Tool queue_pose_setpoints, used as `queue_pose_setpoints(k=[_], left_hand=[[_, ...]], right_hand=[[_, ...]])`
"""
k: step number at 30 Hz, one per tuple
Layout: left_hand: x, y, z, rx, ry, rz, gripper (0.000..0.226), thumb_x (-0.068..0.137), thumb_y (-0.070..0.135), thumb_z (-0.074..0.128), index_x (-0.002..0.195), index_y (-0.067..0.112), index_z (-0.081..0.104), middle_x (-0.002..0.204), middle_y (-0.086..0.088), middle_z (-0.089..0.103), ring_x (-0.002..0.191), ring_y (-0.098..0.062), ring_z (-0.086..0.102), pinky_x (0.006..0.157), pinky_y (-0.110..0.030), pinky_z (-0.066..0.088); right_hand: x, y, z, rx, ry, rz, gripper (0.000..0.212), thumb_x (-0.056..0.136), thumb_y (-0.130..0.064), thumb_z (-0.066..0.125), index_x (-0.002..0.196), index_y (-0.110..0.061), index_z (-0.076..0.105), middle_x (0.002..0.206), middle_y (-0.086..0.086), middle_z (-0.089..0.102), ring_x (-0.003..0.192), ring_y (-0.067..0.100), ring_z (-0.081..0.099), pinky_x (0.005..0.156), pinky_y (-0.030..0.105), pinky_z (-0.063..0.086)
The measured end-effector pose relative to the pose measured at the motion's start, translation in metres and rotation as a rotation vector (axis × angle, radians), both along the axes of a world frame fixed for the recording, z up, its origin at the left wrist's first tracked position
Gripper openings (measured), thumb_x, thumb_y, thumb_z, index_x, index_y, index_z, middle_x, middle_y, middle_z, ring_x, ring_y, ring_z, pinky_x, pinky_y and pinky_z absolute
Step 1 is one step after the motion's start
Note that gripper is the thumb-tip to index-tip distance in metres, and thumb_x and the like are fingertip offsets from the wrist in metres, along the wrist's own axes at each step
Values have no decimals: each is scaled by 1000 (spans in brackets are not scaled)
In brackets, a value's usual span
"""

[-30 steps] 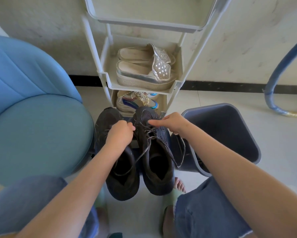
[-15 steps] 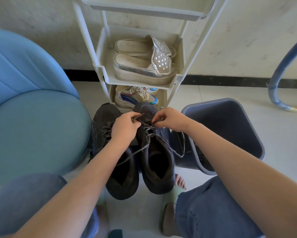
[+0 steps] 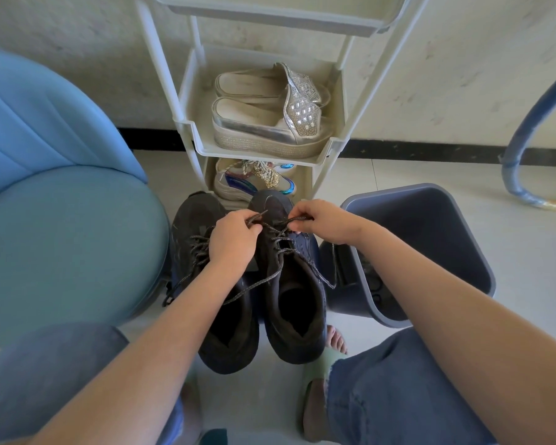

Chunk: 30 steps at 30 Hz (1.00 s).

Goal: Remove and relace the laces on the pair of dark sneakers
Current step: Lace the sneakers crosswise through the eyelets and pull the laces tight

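Sneakers (image 3: 283, 252) of dark matte mesh stand side by side on the pale tiled floor (image 3: 398, 175), toes at the foot of the white plastic rack (image 3: 331, 152). They are hemmed between the rounded blue chair (image 3: 71, 236) and the grey bin (image 3: 430, 226), and open floor lies only beyond the bin. Left hand (image 3: 231, 239) and right hand (image 3: 321, 220) each pinch an end of the speckled grey lace (image 3: 260, 281) above the toe of the one nearest the bin, slack cord trailing off both sides.

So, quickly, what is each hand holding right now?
Left hand: closed, pinching the lace.
Right hand: closed, pinching the lace too.
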State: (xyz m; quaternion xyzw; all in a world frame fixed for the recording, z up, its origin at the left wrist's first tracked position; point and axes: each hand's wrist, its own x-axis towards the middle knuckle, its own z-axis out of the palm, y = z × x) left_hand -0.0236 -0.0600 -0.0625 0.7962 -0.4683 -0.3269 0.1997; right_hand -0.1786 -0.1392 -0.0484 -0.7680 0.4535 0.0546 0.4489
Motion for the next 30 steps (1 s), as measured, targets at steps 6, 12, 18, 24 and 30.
queue_pose_setpoints(k=[6, 12, 18, 24, 30], left_hand=[[-5, 1, 0, -1, 7, -51, 20, 93, 20, 55, 97, 12, 72, 88, -6, 71, 85, -26, 63, 70, -31, 45], [-7, 1, -3, -19, 26, -41, 15, 90, 23, 59, 95, 15, 70, 87, -1, 69, 85, -22, 61, 68, -29, 42], [-8, 1, -4, -77, 40, -29, 25, 91, 19, 58, 114, 19, 68, 106, 3, 69, 99, -18, 62, 83, -29, 46], [-8, -3, -9, -74, 27, -37, 23, 93, 21, 56, 111, 21, 70, 105, 3, 70, 100, -18, 62, 80, -25, 43], [-7, -4, -11, -71, 4, -52, 18, 91, 22, 58, 105, 20, 69, 98, 2, 69, 94, -20, 61, 78, -30, 46]], right_hand=[[0, -5, 2, -63, 23, 8, 7, 93, -14, 59, 98, -10, 60, 89, 6, 67, 83, 21, 64, 88, 35, 50], [-3, -4, 2, -37, -21, -25, 4, 93, -11, 60, 97, -10, 59, 83, 1, 62, 77, 16, 60, 86, 33, 50], [-13, -8, 2, 45, -48, -68, 17, 87, -14, 68, 102, -5, 67, 88, 2, 66, 79, 11, 59, 81, 21, 44], [-18, -9, -1, 100, -9, -22, 24, 80, -14, 76, 102, -5, 70, 89, 2, 66, 80, 9, 56, 76, 16, 42], [-18, -10, 0, 63, -36, -53, 13, 82, -11, 73, 94, -8, 70, 81, -4, 63, 75, 6, 55, 74, 17, 40]])
